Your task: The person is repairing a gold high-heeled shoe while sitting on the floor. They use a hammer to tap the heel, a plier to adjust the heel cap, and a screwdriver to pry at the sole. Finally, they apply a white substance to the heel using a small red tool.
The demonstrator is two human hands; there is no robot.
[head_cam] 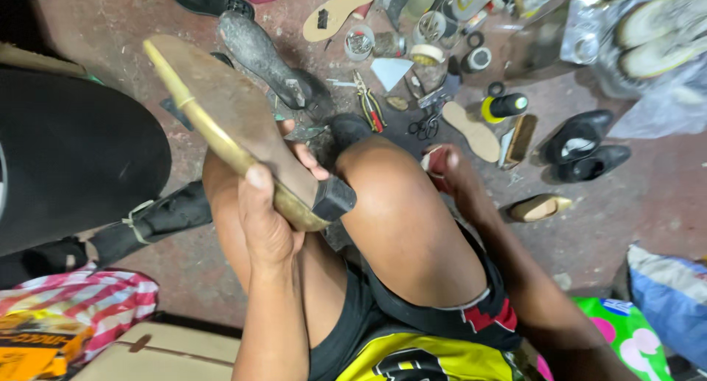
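The left hand (269, 219) grasps a gold-edged shoe (236, 123) sole-up, thumb pressed on the rim, the other fingers wrapped beneath and mostly hidden. The shoe tilts up and away from the bare knees, its black heel block (335, 198) resting near the right knee. The toe end points toward the upper left.

The right hand (445, 167) is partly concealed behind the right knee. Its fingers close round a small red-and-white object (434, 164); the object's kind cannot be determined.

A metal shoe last stand (265, 57) rises from the floor just beyond the shoe; its base is hidden by the shoe and legs.

Packages: a red-and-white striped bag (96, 300) lies at lower left, an orange-yellow printed pack (37, 348) on it, cut off by the frame edge. A tan carton (162, 355) sits beside it. A green bag with pink shapes (630, 337) and a blue-grey sack (674, 293) occupy the lower right, both cropped. Clear plastic wrap (663, 94) covers pale shoes at upper right.

On the floor ahead lie pliers (370, 105), scissors (425, 125), a loose insole (471, 131), a thread spool (504, 106), a brush (521, 139) and black shoes (585, 145). A beige shoe (540, 207) lies just right of the right forearm. Bare concrete floor (655, 204) stays open to the right of that shoe.
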